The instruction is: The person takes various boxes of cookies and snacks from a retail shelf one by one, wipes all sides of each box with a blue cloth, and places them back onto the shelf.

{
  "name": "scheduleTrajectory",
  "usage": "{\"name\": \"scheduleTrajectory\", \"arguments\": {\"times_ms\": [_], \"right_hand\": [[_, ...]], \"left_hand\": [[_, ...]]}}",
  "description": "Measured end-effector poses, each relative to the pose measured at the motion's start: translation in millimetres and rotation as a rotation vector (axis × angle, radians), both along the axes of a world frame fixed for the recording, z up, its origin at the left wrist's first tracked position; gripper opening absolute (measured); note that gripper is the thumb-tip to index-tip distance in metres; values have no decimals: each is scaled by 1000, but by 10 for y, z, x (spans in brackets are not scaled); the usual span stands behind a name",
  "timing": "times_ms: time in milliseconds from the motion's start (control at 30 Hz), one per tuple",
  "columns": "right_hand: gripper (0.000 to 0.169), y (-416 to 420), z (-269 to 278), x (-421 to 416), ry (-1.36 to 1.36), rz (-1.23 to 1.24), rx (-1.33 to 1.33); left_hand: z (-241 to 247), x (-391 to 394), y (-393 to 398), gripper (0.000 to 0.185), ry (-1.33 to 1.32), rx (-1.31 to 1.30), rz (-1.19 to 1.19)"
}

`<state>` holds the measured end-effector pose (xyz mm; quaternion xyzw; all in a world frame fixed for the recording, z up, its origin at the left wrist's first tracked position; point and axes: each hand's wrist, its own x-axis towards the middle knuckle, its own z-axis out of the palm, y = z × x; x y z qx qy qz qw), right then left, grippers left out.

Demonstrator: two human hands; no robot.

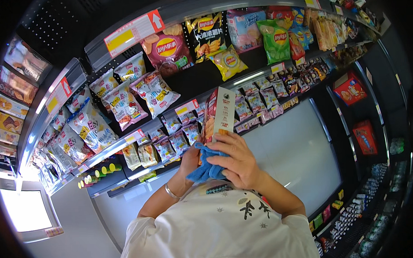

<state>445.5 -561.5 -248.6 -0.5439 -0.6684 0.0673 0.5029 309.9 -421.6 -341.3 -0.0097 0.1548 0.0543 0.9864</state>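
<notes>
Close in front of my chest is a snack box (pixel 223 109) with a white printed side and a red face showing a biscuit picture. My left hand (pixel 190 160) grips its lower end, its fingers partly hidden behind the box and a cloth. A blue cloth (pixel 207 164) is bunched against the box's lower part. My right hand (pixel 238 160) presses the cloth with bent fingers, its upper fingers lying on the box's white side. A bracelet (pixel 171 191) circles my left wrist.
Before me runs a shelf (pixel 191 78) with Lay's chip bags, among them a yellow bag (pixel 227 62) and a green bag (pixel 275 41). Small packets (pixel 178 140) fill the tier below. Bottles (pixel 352 205) line shelves on the right. At left is a bright window (pixel 25 208).
</notes>
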Motion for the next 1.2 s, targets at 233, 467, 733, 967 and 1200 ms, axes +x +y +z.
{"name": "scheduleTrajectory", "arguments": {"times_ms": [233,467,733,967,1200], "right_hand": [[26,298,-19,475,-94,-301,50],[29,458,-682,864,926,-364,-184],[60,141,-829,207,1572,58,-258],[61,187,-683,58,1513,49,-227],[44,159,-630,-225,728,-323,-206]], "left_hand": [[162,-106,-180,47,156,294,-6],[175,-231,-267,54,58,339,18],[203,-175,-127,68,390,1462,259],[35,-248,-147,71,169,687,239],[-34,-243,-259,78,-149,94,108]]}}
